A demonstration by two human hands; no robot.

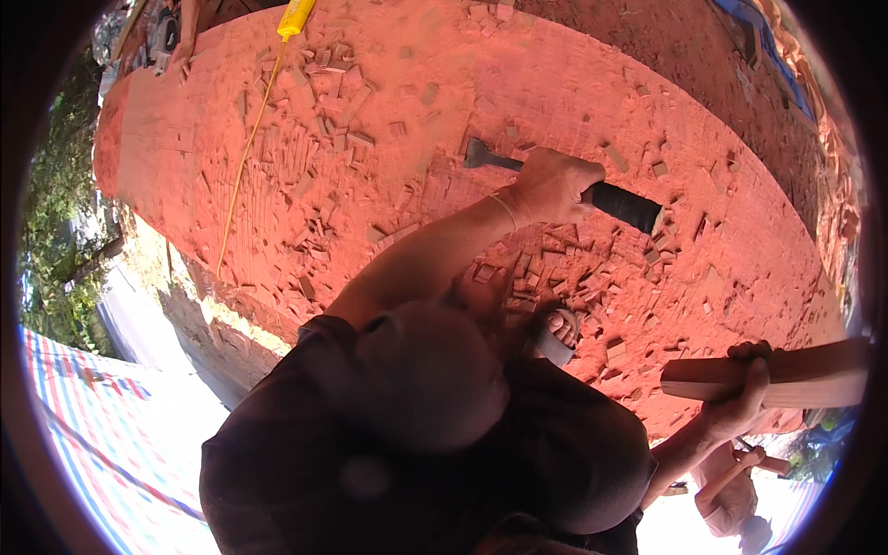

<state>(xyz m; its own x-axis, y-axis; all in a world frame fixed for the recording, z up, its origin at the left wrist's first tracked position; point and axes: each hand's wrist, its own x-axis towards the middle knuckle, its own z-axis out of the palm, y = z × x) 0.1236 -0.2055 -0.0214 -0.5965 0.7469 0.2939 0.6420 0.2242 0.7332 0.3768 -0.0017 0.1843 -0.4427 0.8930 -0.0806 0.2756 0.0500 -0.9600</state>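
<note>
My left hand (555, 185) is closed round the shaft of a chisel, held out over the reddish wood surface (444, 102). The chisel's flat metal blade (493, 157) points left, and its thick black-wrapped handle (624, 206) sticks out on the right of the fist. Low on the right, my right hand (745, 393) grips a thick, squared wooden club (795, 375). The club lies roughly level in the picture, well apart from the chisel. Loose wood chips (546, 268) lie below my left hand.
A yellow bottle-shaped fitting (294, 17) with a thin orange cord (248, 153) crosses the wood at left. My sandalled foot (558, 335) rests among chips. Another person (726, 486) works at lower right, and a person's limbs (190, 32) show at upper left. Striped sheeting (83, 398) lies at left.
</note>
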